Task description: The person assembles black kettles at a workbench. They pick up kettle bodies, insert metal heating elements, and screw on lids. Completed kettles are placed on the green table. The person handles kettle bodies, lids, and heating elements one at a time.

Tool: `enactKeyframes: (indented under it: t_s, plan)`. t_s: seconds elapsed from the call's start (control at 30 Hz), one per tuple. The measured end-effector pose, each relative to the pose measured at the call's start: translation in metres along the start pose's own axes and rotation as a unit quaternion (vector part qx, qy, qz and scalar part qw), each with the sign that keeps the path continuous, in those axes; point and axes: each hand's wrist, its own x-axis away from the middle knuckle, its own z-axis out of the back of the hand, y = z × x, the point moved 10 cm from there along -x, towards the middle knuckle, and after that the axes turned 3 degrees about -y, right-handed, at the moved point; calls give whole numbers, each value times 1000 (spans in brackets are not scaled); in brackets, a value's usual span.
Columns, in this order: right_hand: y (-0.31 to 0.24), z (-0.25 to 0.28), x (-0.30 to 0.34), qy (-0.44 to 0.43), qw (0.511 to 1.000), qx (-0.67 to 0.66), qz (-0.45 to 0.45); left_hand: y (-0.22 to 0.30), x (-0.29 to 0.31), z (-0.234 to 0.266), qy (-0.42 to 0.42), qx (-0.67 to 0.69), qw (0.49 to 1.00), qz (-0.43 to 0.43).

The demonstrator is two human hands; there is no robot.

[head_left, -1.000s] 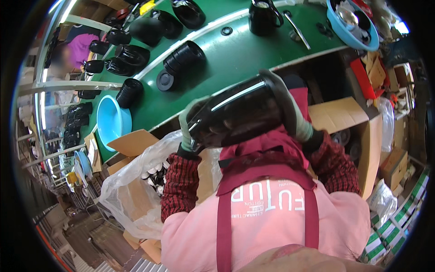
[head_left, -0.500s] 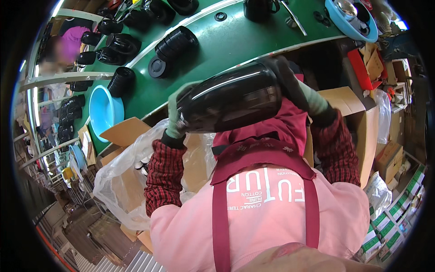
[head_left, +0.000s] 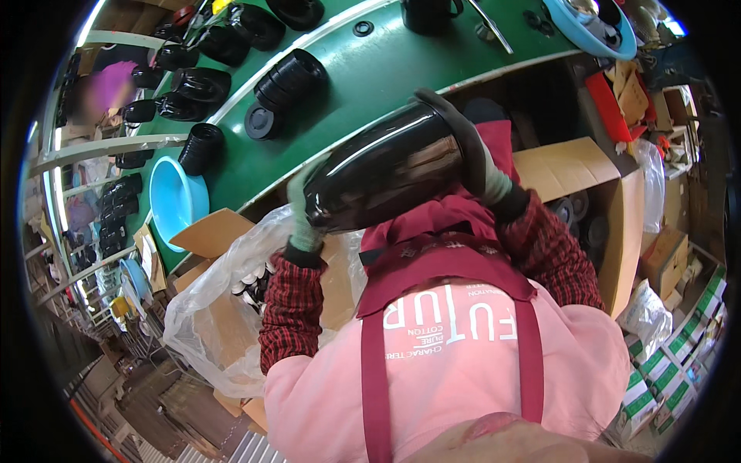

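A large glossy black jug body (head_left: 386,170), smooth and tapering toward its left end, is held sideways in front of my chest, its right end higher. Its left end rests in my left hand (head_left: 306,212), which wears a light green and dark glove; most of those fingers are hidden behind it. My right hand (head_left: 477,150), gloved alike, presses against the wider right end, fingers curving over its upper edge. The jug body is between both palms, above the apron and apart from the green table (head_left: 363,100).
On the table are a stack of black ribbed parts (head_left: 292,79), a round black lid (head_left: 261,121) and a light blue basin (head_left: 177,202). Open cartons flank me: a plastic-lined one (head_left: 220,324) left, another (head_left: 625,224) right holding round dark parts. A co-worker's purple sleeve (head_left: 114,85) shows far left.
The jug body has shifted slightly left and tilts more, its right end up. My right hand has moved left with it, uncovering round parts in the right carton.
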Motion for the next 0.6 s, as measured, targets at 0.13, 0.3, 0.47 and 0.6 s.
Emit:
enactKeyframes:
  t_s: [0.13,0.3,0.47,0.6]
  plan:
    - [-20,8,-14,-31,997,63,-26,69,-23,18,69,-97,989,-88]
    - [-28,2,8,13,989,148,-2,33,-10,3,59,37,996,-45]
    - [8,46,22,-6,989,110,-97,94,-15,17,80,-61,981,-166]
    - [99,58,73,-294,887,348,70,164,-1,-48,-136,-277,865,-396]
